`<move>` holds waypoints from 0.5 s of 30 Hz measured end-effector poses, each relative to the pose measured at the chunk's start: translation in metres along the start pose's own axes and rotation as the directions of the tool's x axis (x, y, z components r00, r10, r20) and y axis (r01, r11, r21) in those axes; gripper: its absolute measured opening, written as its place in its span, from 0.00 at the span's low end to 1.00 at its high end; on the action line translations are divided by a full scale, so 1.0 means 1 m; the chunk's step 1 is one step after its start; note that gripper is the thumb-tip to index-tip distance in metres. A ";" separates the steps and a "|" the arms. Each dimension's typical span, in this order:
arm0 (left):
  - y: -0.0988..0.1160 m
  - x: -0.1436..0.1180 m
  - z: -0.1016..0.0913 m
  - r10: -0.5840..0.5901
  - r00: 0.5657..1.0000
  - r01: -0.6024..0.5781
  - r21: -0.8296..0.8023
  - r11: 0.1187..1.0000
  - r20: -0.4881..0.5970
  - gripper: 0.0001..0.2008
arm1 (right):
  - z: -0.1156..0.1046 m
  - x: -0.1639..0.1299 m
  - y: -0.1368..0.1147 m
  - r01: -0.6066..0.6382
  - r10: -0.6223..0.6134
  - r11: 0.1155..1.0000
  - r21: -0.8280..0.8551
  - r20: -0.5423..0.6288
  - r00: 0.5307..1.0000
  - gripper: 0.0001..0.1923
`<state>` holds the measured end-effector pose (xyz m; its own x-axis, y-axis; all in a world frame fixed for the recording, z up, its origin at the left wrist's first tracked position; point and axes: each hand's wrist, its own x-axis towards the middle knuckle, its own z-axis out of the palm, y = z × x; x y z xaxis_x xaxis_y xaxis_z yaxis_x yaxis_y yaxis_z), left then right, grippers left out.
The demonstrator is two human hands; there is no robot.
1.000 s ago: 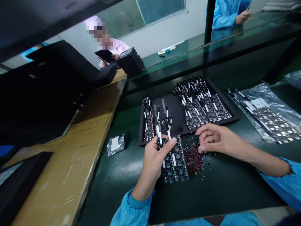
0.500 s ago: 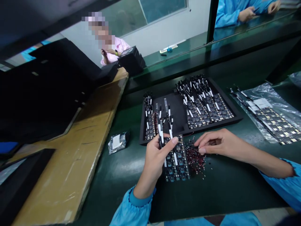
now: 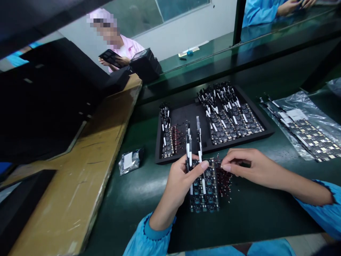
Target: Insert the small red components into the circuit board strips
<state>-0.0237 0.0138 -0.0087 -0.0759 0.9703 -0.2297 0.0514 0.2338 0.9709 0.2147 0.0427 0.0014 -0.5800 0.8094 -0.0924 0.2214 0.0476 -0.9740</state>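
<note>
My left hand grips a dark circuit board panel with white strips, holding it tilted just above the green bench. My right hand pinches small red parts at the panel's right edge, over a scattered pile of red parts. Behind the hands lies a black tray with a stack of similar panels on its right side and a few panels on its left.
A clear bag with more panels lies at the right. A small foil packet sits left of the tray. A long cardboard box and black cases fill the left side. Other people work beyond the bench.
My right hand has moved down and left from above the red pile to the panel's right edge. The left hand has shifted the panel slightly right.
</note>
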 end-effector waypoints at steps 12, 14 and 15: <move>-0.006 -0.005 0.005 0.046 0.999 -0.043 0.104 0.994 -0.024 0.11 | 0.013 0.000 0.006 -0.027 0.027 0.998 -0.051 -0.010 1.000 0.10; -0.005 -0.005 0.005 0.057 0.998 -0.054 0.106 0.993 -0.019 0.10 | 0.013 0.000 0.006 -0.024 0.023 0.998 -0.055 -0.018 1.000 0.09; -0.004 -0.005 0.006 0.067 0.998 -0.064 0.110 0.992 -0.018 0.10 | 0.013 0.000 0.006 -0.025 0.024 0.998 -0.057 -0.016 1.000 0.09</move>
<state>-0.0180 0.0081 -0.0118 -0.0904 0.9824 -0.1633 0.1649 0.1764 0.9704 0.2057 0.0354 -0.0068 -0.5617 0.8196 -0.1127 0.2802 0.0603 -0.9580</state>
